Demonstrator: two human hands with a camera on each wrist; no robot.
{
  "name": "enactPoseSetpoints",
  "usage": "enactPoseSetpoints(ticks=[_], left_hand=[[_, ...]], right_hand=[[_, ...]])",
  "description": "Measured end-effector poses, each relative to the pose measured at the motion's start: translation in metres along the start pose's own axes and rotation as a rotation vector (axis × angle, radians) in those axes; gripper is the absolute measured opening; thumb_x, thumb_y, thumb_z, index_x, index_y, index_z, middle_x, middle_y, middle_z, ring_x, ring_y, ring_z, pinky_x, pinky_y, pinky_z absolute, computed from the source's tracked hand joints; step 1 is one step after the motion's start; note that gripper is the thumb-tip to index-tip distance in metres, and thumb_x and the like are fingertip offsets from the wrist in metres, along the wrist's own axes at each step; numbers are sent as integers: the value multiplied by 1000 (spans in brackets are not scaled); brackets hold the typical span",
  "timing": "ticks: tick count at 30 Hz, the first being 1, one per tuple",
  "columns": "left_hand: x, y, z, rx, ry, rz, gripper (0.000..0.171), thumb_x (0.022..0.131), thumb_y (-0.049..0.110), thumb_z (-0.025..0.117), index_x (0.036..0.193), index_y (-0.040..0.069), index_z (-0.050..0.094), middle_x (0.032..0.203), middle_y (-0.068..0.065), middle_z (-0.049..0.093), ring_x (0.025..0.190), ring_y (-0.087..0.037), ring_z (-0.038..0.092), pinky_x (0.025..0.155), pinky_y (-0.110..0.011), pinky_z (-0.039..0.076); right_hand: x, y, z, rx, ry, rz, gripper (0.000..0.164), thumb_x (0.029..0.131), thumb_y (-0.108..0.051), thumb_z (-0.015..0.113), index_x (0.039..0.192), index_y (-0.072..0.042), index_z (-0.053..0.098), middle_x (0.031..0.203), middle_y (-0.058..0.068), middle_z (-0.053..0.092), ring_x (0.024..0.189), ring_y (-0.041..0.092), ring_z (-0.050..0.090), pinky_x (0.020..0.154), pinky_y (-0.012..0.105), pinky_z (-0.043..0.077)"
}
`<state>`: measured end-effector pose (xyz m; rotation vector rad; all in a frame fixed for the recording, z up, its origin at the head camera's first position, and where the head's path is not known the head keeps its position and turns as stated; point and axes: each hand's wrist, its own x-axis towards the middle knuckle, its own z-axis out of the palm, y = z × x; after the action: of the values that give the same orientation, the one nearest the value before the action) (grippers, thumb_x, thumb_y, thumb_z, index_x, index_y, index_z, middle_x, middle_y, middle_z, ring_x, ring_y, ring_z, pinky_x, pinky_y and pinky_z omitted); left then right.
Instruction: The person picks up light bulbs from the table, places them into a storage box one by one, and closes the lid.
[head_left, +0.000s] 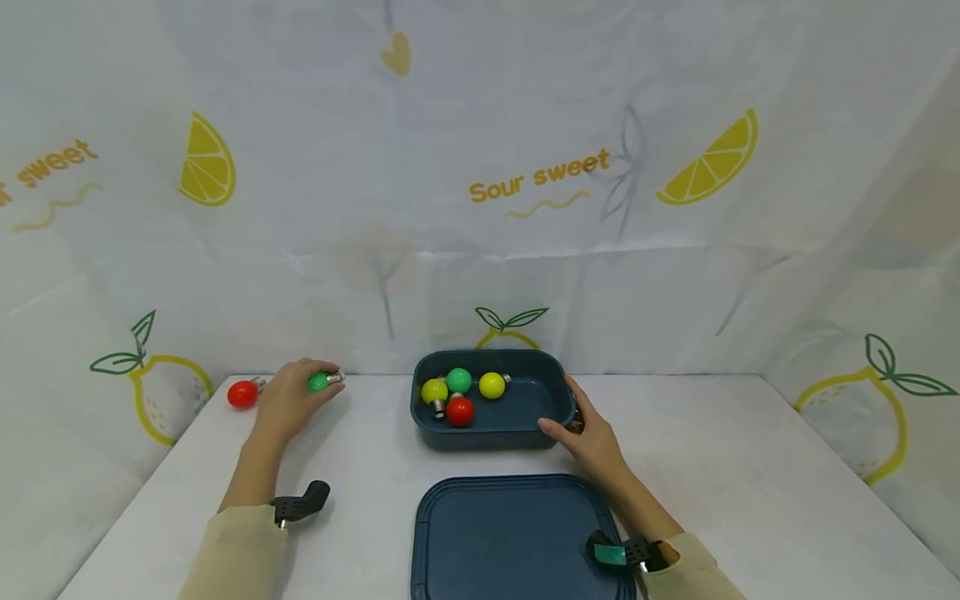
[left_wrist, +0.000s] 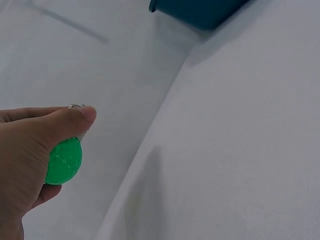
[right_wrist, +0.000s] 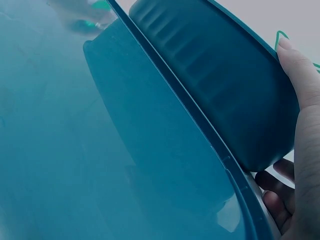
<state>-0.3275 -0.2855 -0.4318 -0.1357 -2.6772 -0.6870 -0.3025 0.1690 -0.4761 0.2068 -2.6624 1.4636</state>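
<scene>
My left hand [head_left: 291, 400] pinches a green light bulb [left_wrist: 64, 161] by its silver screw base, above the left part of the table. Beside that hand, on the far left, lies a red bulb [head_left: 242, 394]. At the right end of a dark blue basin [head_left: 487, 439], my right hand [head_left: 600, 446] grips the wall, thumb at the rim and fingers curled round the outside. Inside the basin are a green bulb [head_left: 458, 381], a red bulb [head_left: 460, 412] and two yellow bulbs, one at the left [head_left: 433, 391] and one near the middle [head_left: 492, 385].
A flat dark blue tray [head_left: 517, 542] lies on the white table [head_left: 360, 500] in front of the basin, under my right forearm. A white curtain [head_left: 315, 208] printed with lemons hangs behind the table and along its sides.
</scene>
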Motion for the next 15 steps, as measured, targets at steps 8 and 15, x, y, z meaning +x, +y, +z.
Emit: enactPoseSetpoints(ticks=[8, 15], left_hand=[[5, 21, -5, -28, 37, 100, 32, 93, 27, 74, 121, 12, 72, 118, -13, 72, 110, -35, 62, 89, -53, 57], [6, 38, -9, -36, 60, 136, 33, 92, 27, 76, 121, 12, 72, 118, -12, 73, 108, -33, 63, 86, -50, 59]], right_hand=[[0, 2, 0, -11, 3, 3, 88, 93, -44, 70, 162, -34, 16, 161, 21, 38, 129, 41, 59, 102, 53, 53], [2, 3, 0, -15, 4, -7, 89, 93, -43, 70, 163, -31, 16, 161, 21, 36, 131, 42, 57, 103, 54, 52]])
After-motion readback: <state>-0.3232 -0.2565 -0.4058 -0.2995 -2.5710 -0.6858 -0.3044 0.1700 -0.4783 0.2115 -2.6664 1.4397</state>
